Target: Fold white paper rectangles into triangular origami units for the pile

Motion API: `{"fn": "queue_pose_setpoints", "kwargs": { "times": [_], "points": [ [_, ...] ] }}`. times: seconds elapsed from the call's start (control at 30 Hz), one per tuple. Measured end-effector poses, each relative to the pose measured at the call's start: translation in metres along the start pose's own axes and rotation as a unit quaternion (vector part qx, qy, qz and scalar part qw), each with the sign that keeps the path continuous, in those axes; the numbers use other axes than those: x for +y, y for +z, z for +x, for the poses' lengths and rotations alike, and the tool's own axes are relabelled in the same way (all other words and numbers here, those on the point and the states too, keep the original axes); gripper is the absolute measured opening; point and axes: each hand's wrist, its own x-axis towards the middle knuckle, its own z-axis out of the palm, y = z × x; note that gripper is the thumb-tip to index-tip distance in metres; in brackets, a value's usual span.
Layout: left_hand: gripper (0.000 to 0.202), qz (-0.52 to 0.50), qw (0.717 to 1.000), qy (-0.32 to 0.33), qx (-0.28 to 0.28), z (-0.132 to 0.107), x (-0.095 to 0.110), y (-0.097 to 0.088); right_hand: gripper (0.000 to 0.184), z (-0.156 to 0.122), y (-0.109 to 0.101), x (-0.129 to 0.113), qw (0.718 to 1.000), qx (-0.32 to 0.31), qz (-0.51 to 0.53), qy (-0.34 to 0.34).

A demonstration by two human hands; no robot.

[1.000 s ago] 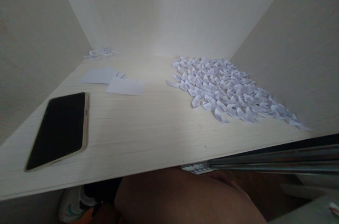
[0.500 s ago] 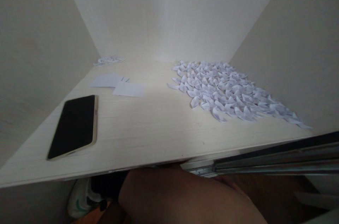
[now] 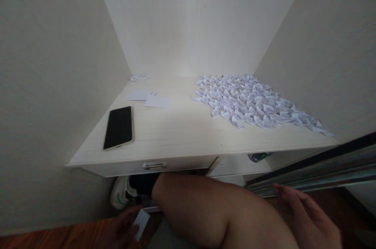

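My left hand (image 3: 125, 223) is low in the view, left of my bent knee. A small white piece of paper (image 3: 142, 224) is pinched in its fingers; part of the hand is dark and hard to see. My right hand (image 3: 313, 217) is over at the lower right, beside my leg, fingers stretched out and holding nothing. On the white desk top, a broad spread of small folded paper pieces (image 3: 243, 102) lies toward the right. Flat white paper sheets (image 3: 158, 101) rest on the left part, behind a phone (image 3: 119, 127) with a dark screen.
A small heap of thin paper pieces (image 3: 139, 78) lies in the far left corner. Walls close in the desk at left, back and right. Below the top are a drawer handle (image 3: 154, 166) and an open shelf with a dark can (image 3: 258, 157). A shoe (image 3: 120, 194) stands underneath.
The view has shifted back and down, so the drawer and shelf now show. Both my hands have come into sight, the left one with a piece of paper.
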Motion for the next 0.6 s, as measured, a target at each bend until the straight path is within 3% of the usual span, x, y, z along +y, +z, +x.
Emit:
{"fn": "queue_pose_setpoints", "kwargs": {
  "times": [0.07,0.1,0.17,0.27,0.3,0.33,0.37,0.43,0.53,0.6],
  "points": [
    [0.048,-0.011,0.998,0.043,0.050,-0.016,0.005,-0.011,0.036,-0.014,0.005,-0.022,0.999,0.041,0.022,-0.027],
    [0.050,-0.013,0.995,0.070,0.069,-0.025,0.012,-0.011,0.035,-0.025,0.011,-0.038,0.997,0.018,0.057,-0.058],
    [0.048,-0.023,0.990,0.122,0.064,-0.041,0.031,-0.001,0.029,-0.052,0.028,-0.072,0.977,-0.111,0.135,-0.120],
    [0.043,-0.060,0.980,0.186,0.029,-0.058,0.065,0.031,0.014,-0.089,0.054,-0.112,0.905,-0.359,0.151,-0.169],
    [0.042,-0.077,0.976,0.203,0.010,-0.063,0.074,0.042,0.012,-0.097,0.061,-0.118,0.881,-0.410,0.162,-0.170],
    [0.042,-0.091,0.973,0.214,-0.011,-0.067,0.082,0.051,0.012,-0.104,0.066,-0.119,0.853,-0.453,0.207,-0.158],
    [0.042,-0.100,0.969,0.223,-0.036,-0.071,0.087,0.059,0.014,-0.109,0.071,-0.117,0.841,-0.440,0.289,-0.128],
    [0.041,-0.111,0.962,0.233,-0.087,-0.077,0.093,0.067,0.029,-0.116,0.076,-0.105,0.828,-0.434,0.338,-0.110],
    [0.040,-0.117,0.955,0.230,-0.143,-0.083,0.093,0.068,0.035,-0.123,0.077,-0.085,0.761,-0.484,0.430,-0.045],
    [0.039,-0.114,0.952,0.229,-0.166,-0.085,0.092,0.066,0.035,-0.127,0.073,-0.079,0.739,-0.498,0.453,-0.015]
  ]
}}
